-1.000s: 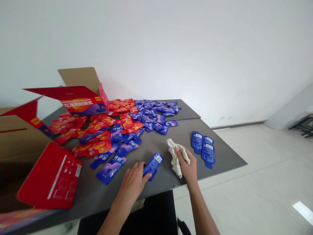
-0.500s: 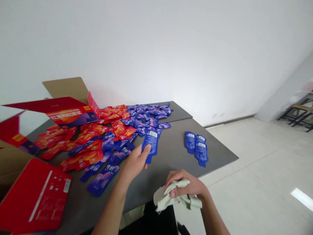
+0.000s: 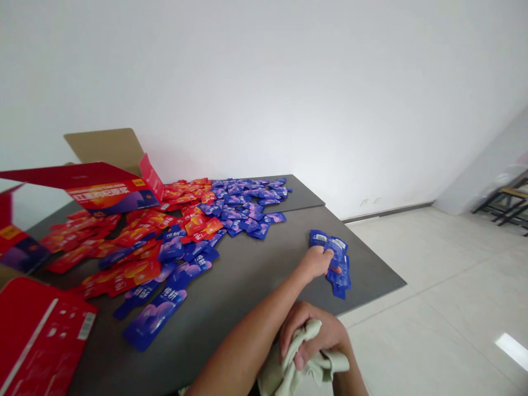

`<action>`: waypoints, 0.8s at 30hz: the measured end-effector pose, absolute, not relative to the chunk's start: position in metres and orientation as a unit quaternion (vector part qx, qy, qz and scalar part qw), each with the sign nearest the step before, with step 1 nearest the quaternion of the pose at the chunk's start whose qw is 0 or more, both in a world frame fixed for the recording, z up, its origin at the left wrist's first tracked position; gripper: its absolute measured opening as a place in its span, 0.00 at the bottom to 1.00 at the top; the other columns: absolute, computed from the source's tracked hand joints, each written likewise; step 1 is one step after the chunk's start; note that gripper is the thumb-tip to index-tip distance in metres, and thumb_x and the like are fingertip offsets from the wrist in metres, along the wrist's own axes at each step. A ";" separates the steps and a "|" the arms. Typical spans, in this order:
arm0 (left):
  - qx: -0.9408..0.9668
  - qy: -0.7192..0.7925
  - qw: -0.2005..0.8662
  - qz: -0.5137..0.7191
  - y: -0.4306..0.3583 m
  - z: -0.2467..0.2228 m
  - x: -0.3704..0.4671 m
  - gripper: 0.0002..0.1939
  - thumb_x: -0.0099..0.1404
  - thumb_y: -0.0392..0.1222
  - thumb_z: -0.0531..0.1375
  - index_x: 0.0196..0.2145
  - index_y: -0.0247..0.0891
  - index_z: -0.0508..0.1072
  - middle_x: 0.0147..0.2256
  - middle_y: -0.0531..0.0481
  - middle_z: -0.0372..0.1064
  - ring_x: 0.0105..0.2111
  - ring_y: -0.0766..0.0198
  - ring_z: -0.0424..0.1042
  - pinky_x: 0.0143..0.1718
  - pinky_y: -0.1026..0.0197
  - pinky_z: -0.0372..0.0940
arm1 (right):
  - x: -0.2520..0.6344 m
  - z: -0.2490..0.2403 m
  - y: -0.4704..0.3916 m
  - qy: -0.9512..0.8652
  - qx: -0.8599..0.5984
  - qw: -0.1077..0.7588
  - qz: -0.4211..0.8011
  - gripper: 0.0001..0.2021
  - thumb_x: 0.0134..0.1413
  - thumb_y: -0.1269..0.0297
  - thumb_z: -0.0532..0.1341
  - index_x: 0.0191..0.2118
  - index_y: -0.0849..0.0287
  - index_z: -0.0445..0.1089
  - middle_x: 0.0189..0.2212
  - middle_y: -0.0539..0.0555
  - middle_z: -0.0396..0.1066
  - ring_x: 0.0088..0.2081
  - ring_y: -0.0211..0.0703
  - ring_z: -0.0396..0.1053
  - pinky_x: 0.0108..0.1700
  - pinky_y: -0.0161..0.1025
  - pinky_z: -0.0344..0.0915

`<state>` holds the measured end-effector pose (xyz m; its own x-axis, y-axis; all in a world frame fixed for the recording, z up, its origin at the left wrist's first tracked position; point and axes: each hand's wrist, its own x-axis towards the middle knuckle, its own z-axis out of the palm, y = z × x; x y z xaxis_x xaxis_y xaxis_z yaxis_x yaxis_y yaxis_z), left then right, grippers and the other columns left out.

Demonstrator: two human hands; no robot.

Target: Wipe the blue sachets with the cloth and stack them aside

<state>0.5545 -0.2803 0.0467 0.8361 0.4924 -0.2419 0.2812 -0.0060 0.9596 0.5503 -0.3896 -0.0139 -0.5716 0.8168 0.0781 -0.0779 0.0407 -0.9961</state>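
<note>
My left hand (image 3: 317, 262) reaches across to the right part of the table, its thumb and fingers closed on a blue sachet (image 3: 337, 247). That sachet is right over a few other blue sachets (image 3: 341, 280) lying there, label side up; whether it touches them I cannot tell. Close to the table's front edge, my right hand (image 3: 315, 333) is wrapped round a crumpled pale green cloth (image 3: 305, 360). My left forearm passes in front of part of the cloth.
Heaped on the dark grey table (image 3: 247, 275) are red sachets (image 3: 124, 275) at left and blue-purple sachets (image 3: 243, 203) towards the back. An opened red carton (image 3: 111, 192) stands behind them, another red box (image 3: 45, 335) at front left. Beyond the right edge is pale floor (image 3: 445, 286).
My left hand has carried the blue sachet from beside the heap rightward to the separate sachets. My right hand still grips the cloth, slightly lower. The view has shifted a little.
</note>
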 end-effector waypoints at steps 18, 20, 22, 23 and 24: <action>0.771 0.326 0.513 0.193 -0.278 0.005 0.543 0.26 0.70 0.40 0.59 0.64 0.34 0.64 0.46 0.37 0.80 0.42 0.54 0.80 0.48 0.55 0.71 | 0.543 0.003 -0.385 -0.625 -0.238 0.375 0.642 0.26 0.44 0.46 0.77 0.36 0.68 0.83 0.31 0.60 0.80 0.31 0.39 0.76 0.38 0.31 0.71; 0.789 0.326 0.482 0.196 -0.279 0.006 0.539 0.33 0.69 0.39 0.59 0.69 0.31 0.57 0.52 0.31 0.77 0.49 0.50 0.79 0.53 0.52 0.69 | 0.543 0.005 -0.385 -0.612 -0.238 0.382 0.650 0.24 0.44 0.49 0.78 0.38 0.68 0.84 0.31 0.61 0.80 0.31 0.39 0.76 0.38 0.30 0.71; 0.811 0.317 0.455 0.189 -0.281 0.007 0.535 0.36 0.70 0.40 0.59 0.71 0.29 0.53 0.54 0.29 0.75 0.52 0.46 0.77 0.55 0.49 0.68 | 0.544 0.003 -0.386 -0.602 -0.233 0.385 0.659 0.23 0.43 0.53 0.79 0.41 0.67 0.84 0.32 0.61 0.81 0.32 0.39 0.76 0.37 0.30 0.70; 0.822 0.308 0.442 0.183 -0.282 0.008 0.533 0.37 0.70 0.40 0.59 0.72 0.30 0.52 0.55 0.28 0.74 0.53 0.45 0.77 0.55 0.49 0.68 | 0.544 0.001 -0.387 -0.598 -0.232 0.385 0.663 0.23 0.43 0.54 0.79 0.41 0.66 0.84 0.33 0.62 0.81 0.31 0.39 0.76 0.37 0.30 0.70; 0.834 0.298 0.430 0.177 -0.284 0.008 0.531 0.38 0.70 0.41 0.60 0.72 0.31 0.52 0.55 0.29 0.74 0.54 0.45 0.76 0.56 0.48 0.68 | 0.545 -0.001 -0.387 -0.596 -0.232 0.384 0.666 0.23 0.42 0.54 0.80 0.42 0.65 0.85 0.33 0.62 0.81 0.31 0.39 0.76 0.36 0.30 0.70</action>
<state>0.5313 -0.2836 0.0085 0.7599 0.6489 0.0393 0.3438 -0.4524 0.8228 0.5445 -0.3870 -0.0012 -0.5976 0.7878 0.1494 -0.2360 0.0052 -0.9717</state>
